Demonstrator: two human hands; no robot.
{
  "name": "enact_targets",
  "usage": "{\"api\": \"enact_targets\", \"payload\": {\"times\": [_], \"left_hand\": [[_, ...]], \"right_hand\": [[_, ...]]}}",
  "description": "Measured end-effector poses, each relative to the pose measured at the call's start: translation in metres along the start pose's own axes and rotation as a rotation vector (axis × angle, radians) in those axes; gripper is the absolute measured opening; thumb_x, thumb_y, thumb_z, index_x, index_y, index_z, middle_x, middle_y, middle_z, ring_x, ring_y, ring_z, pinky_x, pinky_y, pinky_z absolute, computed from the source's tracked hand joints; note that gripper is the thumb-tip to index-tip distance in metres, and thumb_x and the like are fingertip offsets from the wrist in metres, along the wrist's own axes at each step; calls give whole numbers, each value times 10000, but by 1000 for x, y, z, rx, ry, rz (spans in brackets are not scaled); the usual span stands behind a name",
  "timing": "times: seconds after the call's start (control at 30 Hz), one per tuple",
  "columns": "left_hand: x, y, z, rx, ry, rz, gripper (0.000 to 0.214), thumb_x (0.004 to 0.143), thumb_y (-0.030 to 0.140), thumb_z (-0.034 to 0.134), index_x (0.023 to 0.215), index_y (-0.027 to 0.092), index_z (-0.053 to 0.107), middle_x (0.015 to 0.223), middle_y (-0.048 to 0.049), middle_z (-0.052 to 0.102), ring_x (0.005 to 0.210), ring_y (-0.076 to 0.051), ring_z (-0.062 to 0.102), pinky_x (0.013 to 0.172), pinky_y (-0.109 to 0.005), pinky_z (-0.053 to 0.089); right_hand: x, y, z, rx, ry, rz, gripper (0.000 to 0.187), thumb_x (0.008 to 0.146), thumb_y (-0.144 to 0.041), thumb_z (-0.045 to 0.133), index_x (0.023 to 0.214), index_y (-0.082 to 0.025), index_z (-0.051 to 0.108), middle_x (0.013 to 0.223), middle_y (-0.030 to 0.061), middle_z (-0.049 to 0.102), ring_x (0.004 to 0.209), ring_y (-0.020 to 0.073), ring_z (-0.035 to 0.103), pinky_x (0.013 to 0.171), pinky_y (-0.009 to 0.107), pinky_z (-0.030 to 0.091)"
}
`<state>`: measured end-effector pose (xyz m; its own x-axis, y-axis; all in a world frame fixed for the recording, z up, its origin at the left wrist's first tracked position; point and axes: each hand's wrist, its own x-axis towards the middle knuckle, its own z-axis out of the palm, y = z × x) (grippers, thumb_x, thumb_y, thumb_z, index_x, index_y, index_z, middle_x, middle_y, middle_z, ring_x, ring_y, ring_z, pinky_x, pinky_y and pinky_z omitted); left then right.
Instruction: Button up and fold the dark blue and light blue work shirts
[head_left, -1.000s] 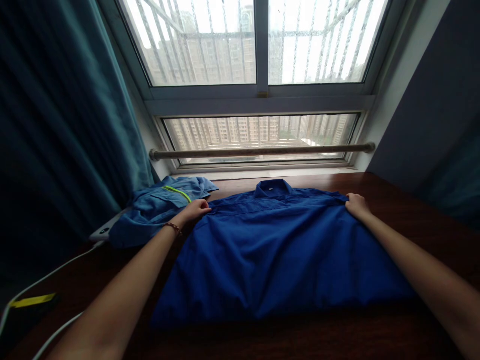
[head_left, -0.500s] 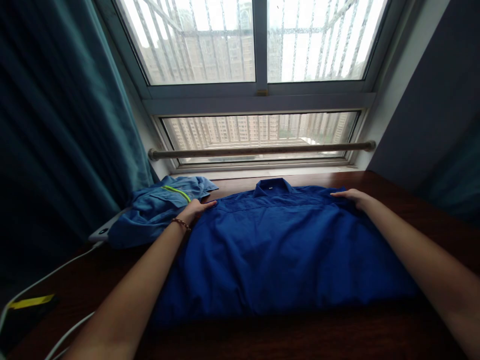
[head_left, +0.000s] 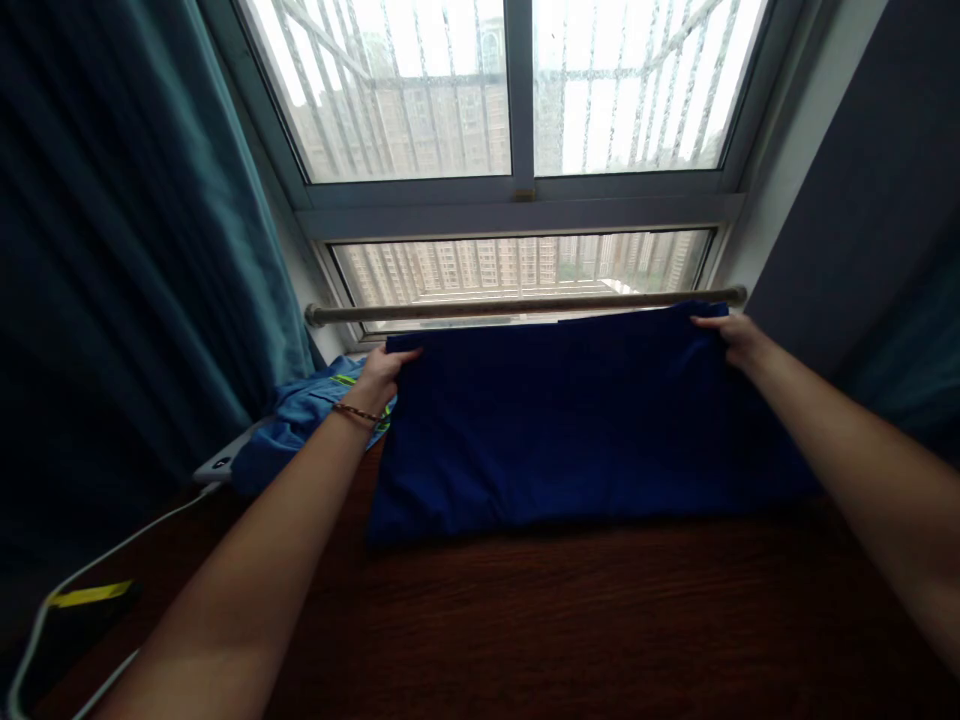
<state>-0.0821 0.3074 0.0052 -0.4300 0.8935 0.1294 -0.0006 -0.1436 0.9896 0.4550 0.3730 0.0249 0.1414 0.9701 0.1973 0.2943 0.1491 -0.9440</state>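
A dark blue collared shirt [head_left: 570, 420] hangs between my two hands, its upper edge raised in front of the low window and its lower part reaching down to the wooden surface. My left hand [head_left: 384, 372] pinches the upper left corner, thumb on the near side. At the upper right corner my right hand [head_left: 731, 332] grips the cloth the same way, slightly higher. The collar is out of sight in this position. Just behind my left wrist lies a crumpled lighter blue garment [head_left: 304, 420] with yellow-green stripes, partly covered by my hand.
The brown wooden surface [head_left: 525, 620] spreads below the shirt. A metal rail [head_left: 480, 308] crosses the window behind it. At left are a teal curtain [head_left: 150, 250], a white power strip [head_left: 221, 464] with a white cable [head_left: 112, 545], and a dark item with a yellow strip [head_left: 90, 595].
Both hands have lifted the shirt's shoulder edge up off the surface toward the window rail. The collar has gone from view, and the shirt's lower edge has moved away from me.
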Motion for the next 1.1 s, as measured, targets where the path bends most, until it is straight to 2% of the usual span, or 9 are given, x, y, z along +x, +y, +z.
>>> {"api": "enact_targets", "payload": {"times": [0.17, 0.27, 0.43, 0.6, 0.67, 0.77, 0.87, 0.97, 1.1], "left_hand": [[-6, 79, 10, -67, 57, 517, 467, 631, 197, 672, 1049, 118, 480, 894, -6, 602, 763, -100, 559, 740, -258, 463], [-39, 90, 6, 171, 84, 702, 545, 642, 188, 657, 1145, 153, 449, 881, 12, 572, 774, -96, 529, 749, -238, 431], [-126, 39, -18, 804, -37, 855, 448, 669, 199, 607, 1109, 225, 522, 856, -3, 576, 854, -175, 523, 864, -354, 350], [-212, -29, -63, 1180, -539, 842, 392, 665, 67, 471, 976, 271, 595, 828, -9, 594, 838, -182, 514, 875, -393, 295], [-236, -37, -79, 1229, -687, 809, 448, 611, 26, 439, 946, 274, 604, 819, -15, 591, 824, -180, 512, 871, -393, 299], [-261, -26, -90, 1214, -769, 766, 496, 548, 42, 444, 955, 279, 600, 854, -28, 593, 853, -199, 514, 912, -424, 281], [-276, -9, -81, 1164, -805, 714, 485, 599, 110, 486, 1044, 285, 566, 1004, -53, 588, 962, -227, 506, 964, -429, 267], [-286, -10, -57, 1097, -796, 643, 439, 693, 262, 550, 1130, 271, 507, 1102, -81, 569, 987, -234, 521, 886, -367, 383], [-291, -29, -18, 1040, -743, 487, 288, 782, 386, 480, 1034, 259, 538, 1011, -77, 620, 887, -212, 579, 744, -307, 438]], "right_hand": [[5, -80, -40, 316, 64, -275, 461, 777, -91, 558, 1179, 79, 410, 1092, 225, 545, 840, 147, 579, 646, 254, 419], [-4, -84, -65, 252, 67, -385, 507, 730, -53, 591, 1195, 40, 415, 1188, 234, 479, 904, 142, 556, 718, 243, 406], [-59, -1, -100, -31, 81, -211, 594, 628, -72, 653, 1184, -155, 463, 1139, 146, 550, 932, 184, 555, 797, 280, 427], [-171, 108, -123, -300, -374, 50, 416, 547, -247, 700, 930, -368, 594, 956, 47, 638, 937, 304, 567, 883, 384, 419], [-210, 130, -133, -369, -470, 89, 318, 588, -327, 671, 874, -443, 597, 880, 29, 644, 913, 295, 581, 905, 386, 404], [-244, 130, -146, -526, -470, 81, 386, 568, -371, 676, 899, -537, 568, 968, 16, 620, 1003, 271, 546, 912, 353, 405], [-262, 96, -135, -703, -496, -96, 659, 475, -339, 741, 1027, -592, 484, 1164, -16, 532, 1165, 246, 417, 970, 328, 356], [-287, 51, -89, -737, -631, -338, 816, 554, -389, 700, 1271, -470, 321, 1338, 3, 370, 1252, 276, 290, 1025, 425, 299], [-314, 19, -13, -696, -631, -558, 661, 655, -379, 642, 1266, -328, 397, 1233, 72, 490, 1120, 300, 450, 924, 469, 390]]}}
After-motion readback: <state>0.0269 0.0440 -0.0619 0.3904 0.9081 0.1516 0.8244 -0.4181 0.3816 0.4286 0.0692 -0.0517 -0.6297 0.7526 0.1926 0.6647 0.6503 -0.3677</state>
